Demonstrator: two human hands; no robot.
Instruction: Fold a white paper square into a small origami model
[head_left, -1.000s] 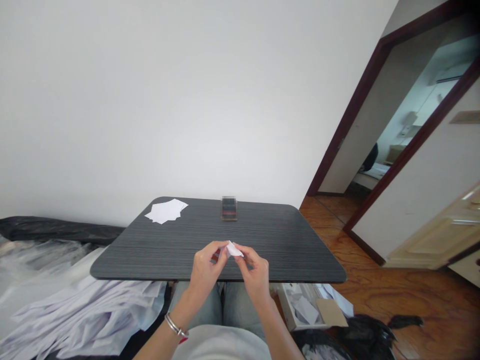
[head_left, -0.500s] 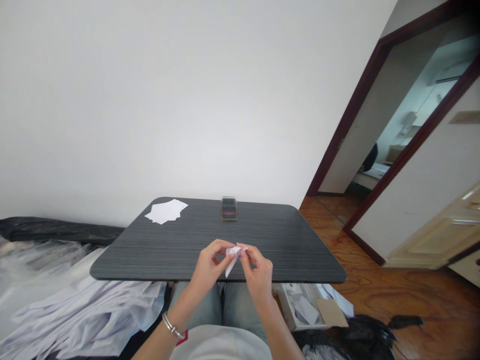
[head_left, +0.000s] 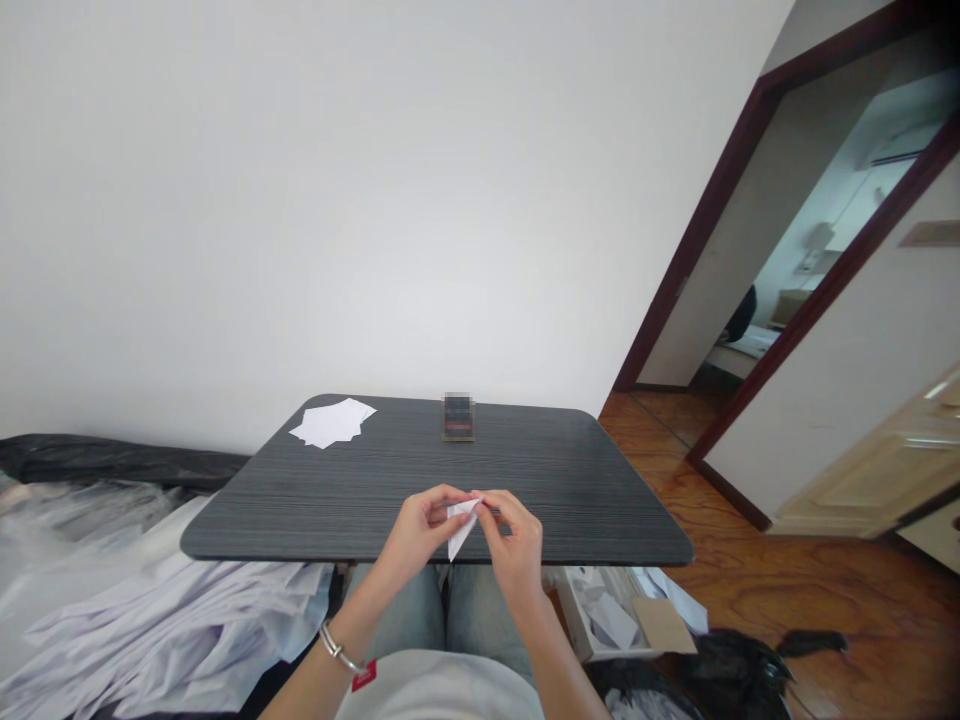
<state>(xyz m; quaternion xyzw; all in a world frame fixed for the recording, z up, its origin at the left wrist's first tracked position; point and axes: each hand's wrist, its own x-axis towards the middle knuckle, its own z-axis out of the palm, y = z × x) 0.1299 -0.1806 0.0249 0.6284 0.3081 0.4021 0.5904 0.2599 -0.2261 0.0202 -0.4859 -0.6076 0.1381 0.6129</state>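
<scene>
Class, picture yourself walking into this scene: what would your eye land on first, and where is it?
Your eye goes first to the left hand and right hand at the near edge of the dark grey table, pinching a folded white paper triangle between them. Next comes the loose stack of white paper at the table's far left, then the heap of white sheets below its near left side.

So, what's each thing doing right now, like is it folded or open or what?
Left hand: pinching the paper
Right hand: pinching the paper's top edge
Folded white paper: folded into a pointed triangle, held over the table
White paper sheets: lying stacked on the table
Silver bangle: worn on the left wrist
Cream door: standing partly open
</scene>
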